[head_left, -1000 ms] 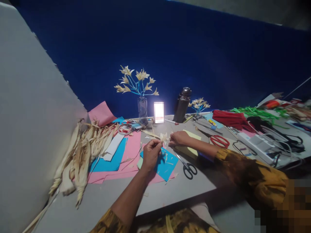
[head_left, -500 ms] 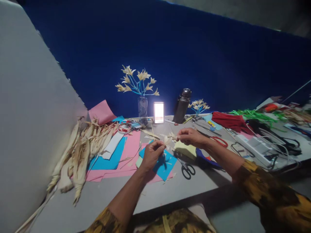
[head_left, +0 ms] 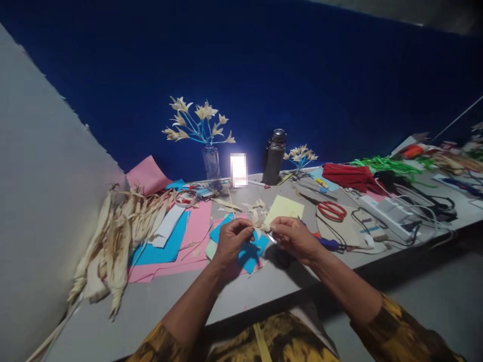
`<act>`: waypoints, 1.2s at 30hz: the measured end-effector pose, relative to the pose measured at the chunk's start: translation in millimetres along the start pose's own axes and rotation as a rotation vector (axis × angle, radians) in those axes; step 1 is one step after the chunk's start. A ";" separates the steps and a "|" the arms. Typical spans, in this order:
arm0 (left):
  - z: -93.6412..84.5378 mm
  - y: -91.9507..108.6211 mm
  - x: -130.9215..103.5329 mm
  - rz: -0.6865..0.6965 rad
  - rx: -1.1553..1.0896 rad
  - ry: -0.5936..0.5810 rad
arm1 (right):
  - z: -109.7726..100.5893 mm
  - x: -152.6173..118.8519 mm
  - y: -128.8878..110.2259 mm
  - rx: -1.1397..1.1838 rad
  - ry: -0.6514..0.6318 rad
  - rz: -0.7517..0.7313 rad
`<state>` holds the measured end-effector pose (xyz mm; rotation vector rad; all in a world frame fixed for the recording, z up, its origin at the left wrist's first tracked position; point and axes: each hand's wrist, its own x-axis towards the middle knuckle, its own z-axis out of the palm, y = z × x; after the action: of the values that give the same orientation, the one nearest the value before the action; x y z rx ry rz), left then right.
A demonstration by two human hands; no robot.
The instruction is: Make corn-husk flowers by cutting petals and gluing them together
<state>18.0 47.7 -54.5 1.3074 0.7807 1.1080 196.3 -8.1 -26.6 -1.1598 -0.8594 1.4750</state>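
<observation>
While wrists angle inward, left hand [head_left: 236,240] and right hand [head_left: 293,237] pinch pale husk flower [head_left: 260,222].

Deep-blue wall [head_left: 249,60] behind grey table [head_left: 94,332]; pale wall [head_left: 33,151] left.

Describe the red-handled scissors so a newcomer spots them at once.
On the grey table, start at the dark flask by the blue wall. Nearer the camera and to its right lie the scissors, just short of the red cloth. Only they have red loop handles.
</observation>
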 end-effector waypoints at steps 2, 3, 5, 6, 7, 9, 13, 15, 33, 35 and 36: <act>0.2 -0.9 -0.1 -0.012 0.004 0.008 | 1.5 0.5 -0.3 0.010 0.004 -0.012; 0.2 -1.5 0.0 -0.015 0.003 0.024 | 2.0 1.0 -0.1 0.014 0.002 -0.017; 0.2 -2.9 0.7 -0.021 0.003 0.057 | 2.8 2.3 1.6 0.024 0.001 -0.028; 0.1 -3.7 1.1 -0.022 0.005 0.068 | 3.4 2.8 2.9 0.032 0.005 -0.034; -0.2 -4.4 1.4 -0.023 0.007 0.072 | 4.0 3.3 4.3 0.042 0.012 -0.037; -0.9 -5.9 2.0 -0.027 0.012 0.061 | 5.5 3.7 6.7 0.065 0.022 -0.030; -1.2 -7.3 1.6 -0.030 0.013 0.059 | 8.3 3.8 8.9 0.133 0.046 -0.004; -0.7 -6.8 0.9 -0.034 0.010 0.067 | 9.4 4.0 10.0 0.173 0.068 -0.017; -5.2 2.0 -1.9 -0.066 0.087 -0.280 | -29.1 -18.3 -63.6 -0.771 -0.139 -0.669; -6.2 4.5 -3.4 -0.122 0.065 -0.408 | -23.7 -20.1 -76.2 -0.933 -0.355 -0.696; -6.7 5.4 -4.3 -0.168 0.038 -0.464 | -20.4 -18.8 -78.6 -0.983 -0.436 -0.683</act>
<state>9.4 45.5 -50.7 1.4314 0.5514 0.6226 238.4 -10.5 45.3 -1.0139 -2.1803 0.6943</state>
